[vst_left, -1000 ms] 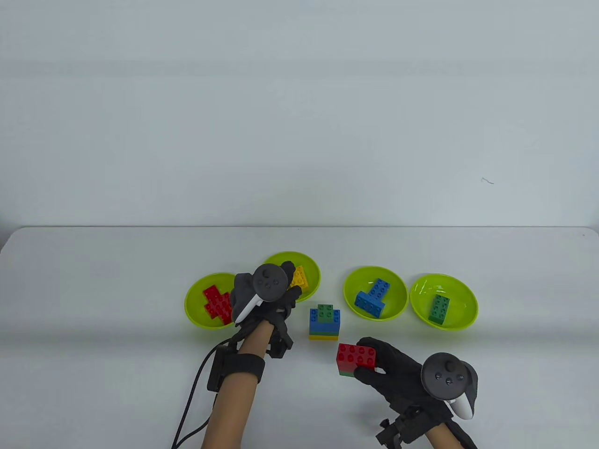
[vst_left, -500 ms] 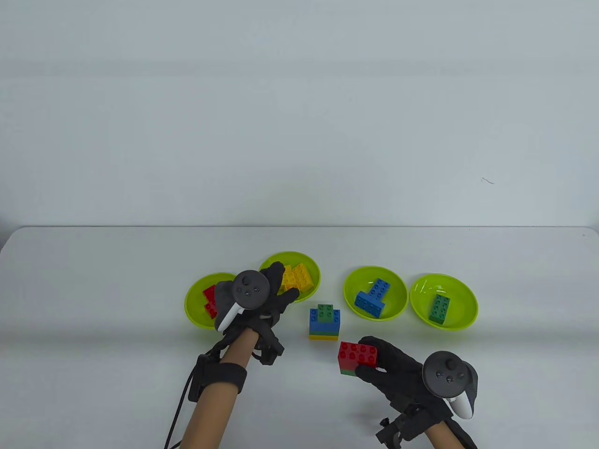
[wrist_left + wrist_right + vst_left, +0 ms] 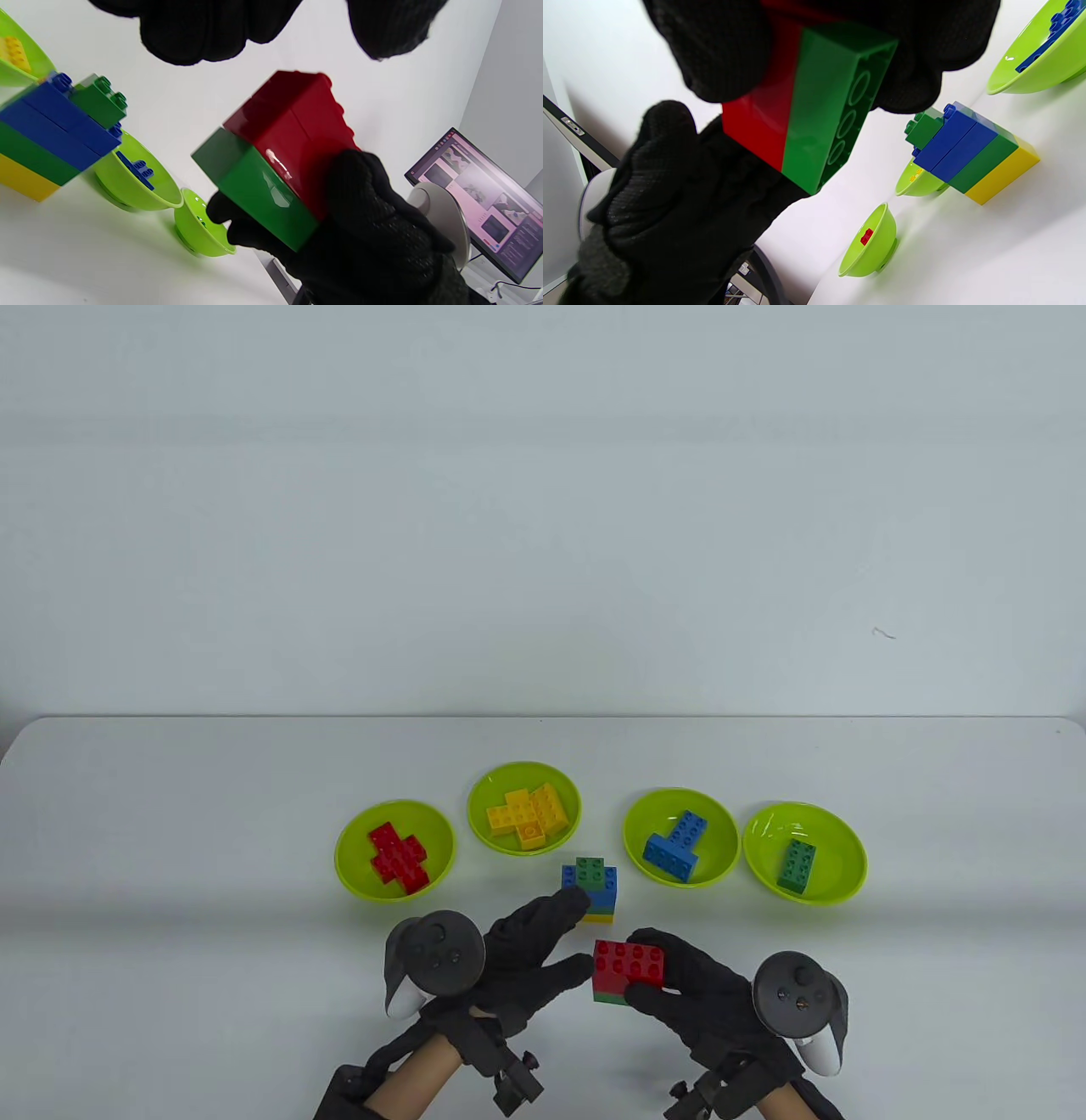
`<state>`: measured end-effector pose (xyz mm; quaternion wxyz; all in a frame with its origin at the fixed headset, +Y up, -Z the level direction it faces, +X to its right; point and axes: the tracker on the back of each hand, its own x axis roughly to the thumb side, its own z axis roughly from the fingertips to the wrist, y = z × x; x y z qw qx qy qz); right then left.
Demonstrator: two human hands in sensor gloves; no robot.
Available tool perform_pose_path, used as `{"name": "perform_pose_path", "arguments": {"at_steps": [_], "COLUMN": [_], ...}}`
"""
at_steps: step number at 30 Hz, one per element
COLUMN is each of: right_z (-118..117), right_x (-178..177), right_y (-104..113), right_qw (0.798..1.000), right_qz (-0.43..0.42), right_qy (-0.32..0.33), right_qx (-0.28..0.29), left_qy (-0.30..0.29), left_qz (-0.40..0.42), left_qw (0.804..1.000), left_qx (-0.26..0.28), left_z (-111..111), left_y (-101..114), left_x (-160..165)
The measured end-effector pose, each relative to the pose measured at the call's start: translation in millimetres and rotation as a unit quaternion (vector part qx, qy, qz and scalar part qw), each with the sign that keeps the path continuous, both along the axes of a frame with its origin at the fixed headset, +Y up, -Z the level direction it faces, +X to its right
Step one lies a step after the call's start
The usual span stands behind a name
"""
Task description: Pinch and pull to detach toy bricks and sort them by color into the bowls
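In the table view, four lime-green bowls stand in a row on the white table [image 3: 170, 814]; the leftmost bowl [image 3: 349, 857] holds red bricks [image 3: 397, 857], the next bowl [image 3: 480, 806] yellow bricks [image 3: 526, 813], the third bowl [image 3: 636, 836] blue bricks [image 3: 676, 843], the rightmost bowl [image 3: 840, 848] one green brick [image 3: 797, 865]; in front of them, between the second and third bowls, stands a stack [image 3: 591, 886] of green on blue, green and yellow layers. The right hand [image 3: 708, 988] grasps a red-over-green brick pair [image 3: 628, 970] lifted near the front edge, thumb and fingers curled round its right end; the left hand [image 3: 517, 959] lies just beside the pair's left end with fingers stretched out, grasping nothing, one fingertip reaching in front of the stack.

In the left wrist view, the left fingertips [image 3: 191, 29] hang just above the red-over-green pair [image 3: 280, 156], apart from it; the right hand [image 3: 373, 237] clasps its far end; the stack [image 3: 55, 131] stands at left, with two bowls beyond.

In the right wrist view, the right fingers [image 3: 721, 46] pinch the pair [image 3: 806, 106] from both sides, the green brick's hollow underside showing; the left hand [image 3: 670, 203] lies below it, and whether it touches the pair I cannot tell; the stack [image 3: 967, 152] stands on the table at right.
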<state>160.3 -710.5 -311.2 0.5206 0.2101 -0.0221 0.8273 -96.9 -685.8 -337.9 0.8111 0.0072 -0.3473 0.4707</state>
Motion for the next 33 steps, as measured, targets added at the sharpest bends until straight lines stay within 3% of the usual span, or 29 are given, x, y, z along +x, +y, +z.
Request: {"name": "perform_pose_path", "arguments": {"at_steps": [8,12,33], "right_z": [3,4,12], "right_x": [-9,-11,-16], "right_y": [-3,-4,-2], "right_qw": [1.000,1.000,0.999], "right_qz": [-0.011,-0.007,-0.015], "right_qy": [0.020,0.027,0.008], "right_qx": [-0.012,-0.011,0.041], "left_qy": [-0.027,-0.007,0.028], "left_qz": [-0.012,-0.006,-0.018], "left_qw": [1.000,1.000,0.992], "left_qx": [0.010,0.026,0.122], "left_z": [7,10,21], "left_y": [-14,-17,9], "left_x": [9,9,3]}}
